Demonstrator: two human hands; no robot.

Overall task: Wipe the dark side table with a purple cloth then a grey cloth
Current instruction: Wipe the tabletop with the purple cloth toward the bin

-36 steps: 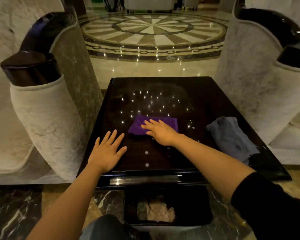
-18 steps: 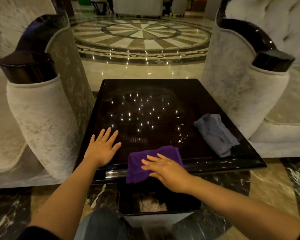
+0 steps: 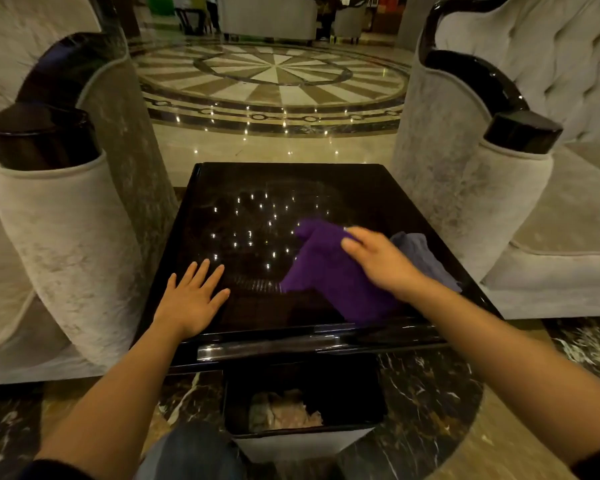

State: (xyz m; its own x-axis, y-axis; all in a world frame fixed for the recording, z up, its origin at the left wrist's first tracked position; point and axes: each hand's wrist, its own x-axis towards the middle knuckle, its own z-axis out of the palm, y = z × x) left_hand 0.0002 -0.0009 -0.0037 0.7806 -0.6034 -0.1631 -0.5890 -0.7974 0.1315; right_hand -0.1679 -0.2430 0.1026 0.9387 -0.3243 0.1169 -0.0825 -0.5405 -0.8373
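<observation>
The glossy dark side table [image 3: 257,188] stands in front of me between two armchairs. My right hand [image 3: 378,261] holds the purple cloth [image 3: 329,271] over the right half of the tabletop, and the cloth hangs in loose folds down to the near edge. The grey cloth [image 3: 423,254] lies crumpled at the table's right edge, just behind my right hand and partly hidden by it. My left hand [image 3: 191,299] rests flat on the near left of the tabletop, fingers spread, holding nothing.
Pale upholstered armchairs with dark glossy arm caps flank the table, one on the left [image 3: 49,220] and one on the right [image 3: 482,188]. A black bin [image 3: 302,400] with crumpled paper sits under the table's near edge. Polished patterned marble floor lies beyond.
My right hand has carried the purple cloth from the table's near edge up and to the right, next to the grey cloth. My left hand has stayed flat in place.
</observation>
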